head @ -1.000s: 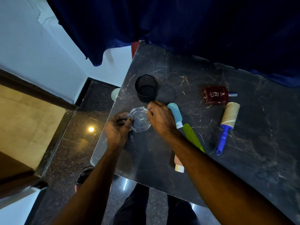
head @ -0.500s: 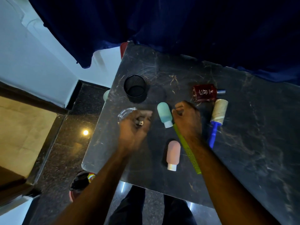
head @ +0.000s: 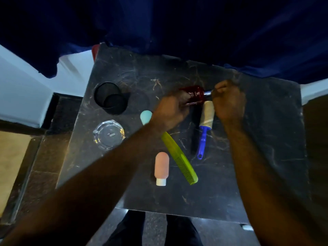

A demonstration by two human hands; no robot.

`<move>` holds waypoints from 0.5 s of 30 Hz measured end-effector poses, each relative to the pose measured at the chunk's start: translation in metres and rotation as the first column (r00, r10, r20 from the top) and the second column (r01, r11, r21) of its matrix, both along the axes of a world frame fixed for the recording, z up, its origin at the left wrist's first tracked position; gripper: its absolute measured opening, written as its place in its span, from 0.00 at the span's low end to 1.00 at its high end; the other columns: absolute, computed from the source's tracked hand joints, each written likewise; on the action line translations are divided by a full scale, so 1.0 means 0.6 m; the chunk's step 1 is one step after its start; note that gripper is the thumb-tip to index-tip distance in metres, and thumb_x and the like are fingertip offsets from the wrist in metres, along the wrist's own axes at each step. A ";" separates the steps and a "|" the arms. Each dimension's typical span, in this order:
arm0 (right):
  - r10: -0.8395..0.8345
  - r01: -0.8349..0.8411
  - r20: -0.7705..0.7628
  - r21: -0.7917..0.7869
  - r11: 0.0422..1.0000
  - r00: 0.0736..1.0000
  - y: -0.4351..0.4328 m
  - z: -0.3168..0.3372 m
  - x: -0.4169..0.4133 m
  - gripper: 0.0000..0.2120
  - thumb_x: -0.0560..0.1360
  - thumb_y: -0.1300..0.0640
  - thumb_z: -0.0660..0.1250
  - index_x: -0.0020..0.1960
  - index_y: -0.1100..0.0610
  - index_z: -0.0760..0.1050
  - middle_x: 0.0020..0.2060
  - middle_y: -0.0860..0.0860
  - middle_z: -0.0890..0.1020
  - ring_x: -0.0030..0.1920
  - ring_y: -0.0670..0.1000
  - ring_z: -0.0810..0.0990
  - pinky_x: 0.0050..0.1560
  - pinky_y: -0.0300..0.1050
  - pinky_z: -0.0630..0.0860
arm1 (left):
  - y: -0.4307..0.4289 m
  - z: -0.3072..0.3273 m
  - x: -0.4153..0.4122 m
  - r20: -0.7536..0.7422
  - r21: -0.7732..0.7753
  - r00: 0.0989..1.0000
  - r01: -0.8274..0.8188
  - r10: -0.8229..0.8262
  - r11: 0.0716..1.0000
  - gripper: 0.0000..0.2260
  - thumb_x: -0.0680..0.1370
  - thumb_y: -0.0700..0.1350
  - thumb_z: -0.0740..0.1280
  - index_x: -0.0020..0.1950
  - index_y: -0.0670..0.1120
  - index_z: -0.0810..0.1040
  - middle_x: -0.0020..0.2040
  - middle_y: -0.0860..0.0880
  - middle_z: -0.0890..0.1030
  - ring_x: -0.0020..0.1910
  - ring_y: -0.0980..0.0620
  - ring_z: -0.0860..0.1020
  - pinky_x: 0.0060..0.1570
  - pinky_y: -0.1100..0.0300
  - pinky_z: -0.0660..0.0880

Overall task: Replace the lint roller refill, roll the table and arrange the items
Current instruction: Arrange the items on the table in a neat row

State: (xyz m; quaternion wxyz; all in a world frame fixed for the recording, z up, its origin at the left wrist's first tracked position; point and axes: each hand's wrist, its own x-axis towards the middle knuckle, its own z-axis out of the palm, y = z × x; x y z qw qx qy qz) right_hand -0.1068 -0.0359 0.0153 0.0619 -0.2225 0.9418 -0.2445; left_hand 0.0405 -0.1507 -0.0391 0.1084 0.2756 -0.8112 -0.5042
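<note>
Dark marbled surface (head: 266, 139) fills the frame. Right of centre lies the lint roller (head: 205, 116), untouched. Both hands have left the glass ashtray (head: 108, 134) at left: left hand (head: 170, 112) curls around the red bottle (head: 192, 94), right hand (head: 229, 102) pinches its nozzle. Arranging continues.

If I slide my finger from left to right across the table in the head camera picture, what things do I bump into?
Glass ashtray → black mesh cup → blue bottle → pink bottle → green comb → lint roller. I left out the red bottle and both hands, since they overlap.
</note>
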 end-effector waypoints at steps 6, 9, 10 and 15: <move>-0.060 0.055 0.114 0.048 0.997 0.992 0.118 -0.069 0.076 0.03 0.76 0.54 0.67 0.47 0.53 0.78 0.44 0.53 0.85 0.46 0.59 0.84 0.47 0.53 0.80 | -0.030 0.008 -0.119 0.308 -0.274 0.931 0.285 -0.197 0.918 0.35 0.73 0.47 0.79 0.77 0.48 0.71 0.74 0.42 0.74 0.73 0.42 0.73 0.71 0.51 0.71; -0.037 0.029 0.137 0.061 0.998 0.990 0.153 -0.092 0.093 0.03 0.77 0.54 0.68 0.46 0.53 0.77 0.42 0.52 0.85 0.43 0.57 0.84 0.44 0.48 0.79 | -0.028 0.007 -0.152 0.452 -0.305 0.861 0.394 -0.232 0.867 0.40 0.73 0.49 0.79 0.82 0.48 0.64 0.80 0.43 0.67 0.79 0.41 0.65 0.76 0.46 0.67; -0.023 0.016 0.129 0.054 0.998 0.991 0.159 -0.094 0.093 0.04 0.77 0.53 0.68 0.46 0.53 0.77 0.41 0.51 0.85 0.42 0.57 0.84 0.43 0.46 0.76 | -0.027 0.006 -0.161 0.487 -0.312 0.841 0.420 -0.236 0.852 0.42 0.73 0.49 0.79 0.82 0.48 0.63 0.81 0.43 0.65 0.79 0.41 0.65 0.77 0.45 0.66; 0.032 -0.032 0.111 0.000 0.999 0.993 0.168 -0.095 0.069 0.04 0.76 0.54 0.70 0.45 0.50 0.75 0.37 0.46 0.81 0.35 0.46 0.77 0.34 0.34 0.64 | -0.011 0.005 -0.184 0.595 -0.340 0.781 0.458 -0.190 0.821 0.42 0.74 0.47 0.79 0.83 0.49 0.61 0.81 0.43 0.66 0.79 0.40 0.67 0.77 0.41 0.67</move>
